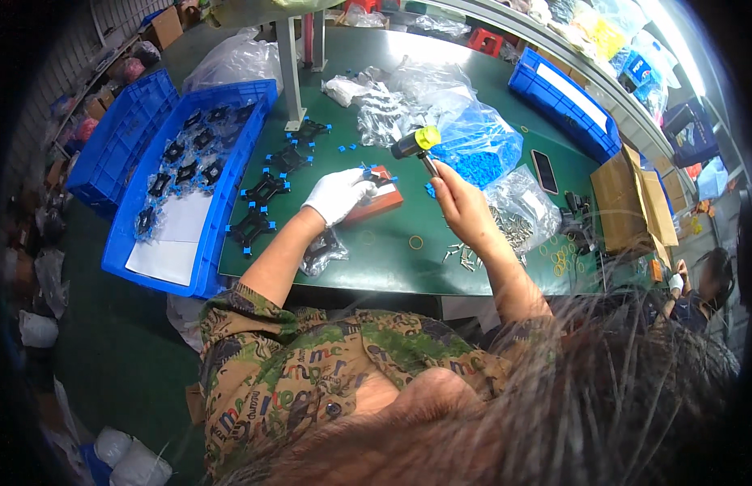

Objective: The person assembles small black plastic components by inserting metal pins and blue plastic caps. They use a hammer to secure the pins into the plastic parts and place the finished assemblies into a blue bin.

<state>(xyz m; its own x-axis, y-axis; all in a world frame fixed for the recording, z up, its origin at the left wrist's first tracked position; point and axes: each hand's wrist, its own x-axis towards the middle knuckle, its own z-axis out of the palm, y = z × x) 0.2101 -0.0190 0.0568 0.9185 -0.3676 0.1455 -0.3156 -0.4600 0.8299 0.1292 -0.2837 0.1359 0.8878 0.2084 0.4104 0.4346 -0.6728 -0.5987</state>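
Note:
My right hand (463, 204), bare, grips the handle of a small mallet (416, 143) with one yellow face and one black face. Its head is raised above the table, up and right of a reddish-brown block (384, 202). In a white glove, my left hand (338, 197) presses a small black part with blue tips (381, 179) against the top of that block; the fingers partly hide the part. Left of this hand, several black X-shaped brackets with blue ends (266, 188) lie in a column. A bagged black part (323, 249) rests beneath my left wrist.
At left stands a blue crate (222, 235) with bagged brackets. Blue pieces fill a clear bag (481, 154) at centre right, near loose metal screws (513, 231), rubber bands (562, 257), a phone (544, 172) and a cardboard box (631, 198). A metal post (290, 73) rises at the back. Another person's gloved hand (675, 282) shows far right.

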